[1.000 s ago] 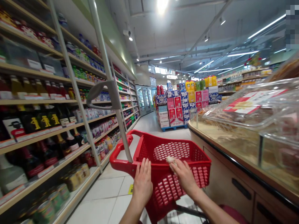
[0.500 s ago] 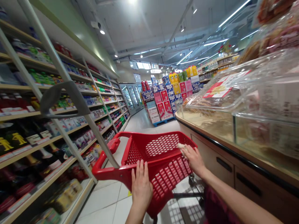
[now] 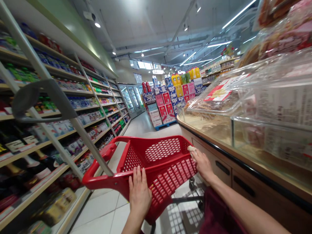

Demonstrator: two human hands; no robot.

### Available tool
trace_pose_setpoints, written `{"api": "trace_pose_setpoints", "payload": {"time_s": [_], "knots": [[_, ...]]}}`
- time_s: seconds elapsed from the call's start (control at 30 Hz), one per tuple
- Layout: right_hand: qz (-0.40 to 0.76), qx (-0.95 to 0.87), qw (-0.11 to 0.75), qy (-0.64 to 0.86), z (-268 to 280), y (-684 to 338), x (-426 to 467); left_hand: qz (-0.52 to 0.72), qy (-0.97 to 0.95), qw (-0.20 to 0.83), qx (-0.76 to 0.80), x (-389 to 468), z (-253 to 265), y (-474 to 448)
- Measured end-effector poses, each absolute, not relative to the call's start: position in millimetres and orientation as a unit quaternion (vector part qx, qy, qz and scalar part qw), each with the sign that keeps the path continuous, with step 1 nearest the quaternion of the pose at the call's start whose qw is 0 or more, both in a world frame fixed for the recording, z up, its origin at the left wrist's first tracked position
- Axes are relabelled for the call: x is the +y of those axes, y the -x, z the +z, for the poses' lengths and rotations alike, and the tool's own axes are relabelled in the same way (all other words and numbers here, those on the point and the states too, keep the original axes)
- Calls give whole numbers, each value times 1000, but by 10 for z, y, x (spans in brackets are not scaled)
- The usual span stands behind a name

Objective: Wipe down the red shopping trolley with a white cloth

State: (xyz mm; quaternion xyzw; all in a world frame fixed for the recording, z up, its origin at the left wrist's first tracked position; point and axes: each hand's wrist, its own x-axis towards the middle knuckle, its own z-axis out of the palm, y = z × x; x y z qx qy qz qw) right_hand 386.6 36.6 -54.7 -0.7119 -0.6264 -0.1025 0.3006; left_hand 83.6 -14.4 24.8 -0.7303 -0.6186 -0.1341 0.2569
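In the head view a red plastic shopping cart (image 3: 165, 177) stands before me, its basket walls full of slots and holes. My left hand (image 3: 140, 191) lies flat on the near side rim, fingers stretched over the edge. At the basket's right-hand corner, my right hand (image 3: 202, 164) has its fingers around a crumpled off-white cloth (image 3: 191, 149), pressed against the rim. Part of the cloth is hidden under those fingers. A grey metal pole (image 3: 84, 136) with a dark grey plastic loop (image 3: 46, 100) rises from the cart's handle end.
Shelves of bottles and packs (image 3: 80, 107) line the left side. On the right runs a wood-fronted counter (image 3: 223, 162) with clear packaged food boxes (image 3: 219, 91). Stacked cartons (image 3: 165, 107) stand on a blue pallet ahead, with glass-door fridges (image 3: 131, 97) behind. Pale tiles (image 3: 104, 204) cover the floor.
My right hand has slid with the cloth along the rim to the cart's corner. The left hand stays on the side rim. The whole scene has shifted left in view.
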Motion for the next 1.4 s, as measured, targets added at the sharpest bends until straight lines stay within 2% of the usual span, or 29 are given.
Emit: {"api": "trace_pose_setpoints", "payload": {"time_s": [0.17, 0.37, 0.57, 0.73, 0.97, 1.13, 1.33, 1.4], "knots": [[-37, -671, 270, 690, -1022, -3749, 90, -127, 736, 258, -612, -157, 259, -821], [-131, -605, 370, 693, -664, -3915, 248, -129, 728, 257, -623, -151, 260, -820], [-56, -681, 319, 656, -1059, -3831, 128, -122, 731, 246, -625, -161, 283, -835], [-129, -625, 406, 654, -743, -3846, 151, -128, 724, 254, -629, -144, 259, -847], [-24, -720, 289, 630, -985, -3667, 11, -133, 731, 249, -621, -160, 266, -844], [-149, -688, 394, 591, -683, -3599, 43, -151, 725, 246, -626, -163, 250, -859], [-124, -777, 342, 514, -864, -3242, -2, -152, 732, 221, -627, -181, 250, -834], [-141, -767, 373, 502, -822, -3152, 7, -151, 735, 220, -623, -183, 247, -821]]}}
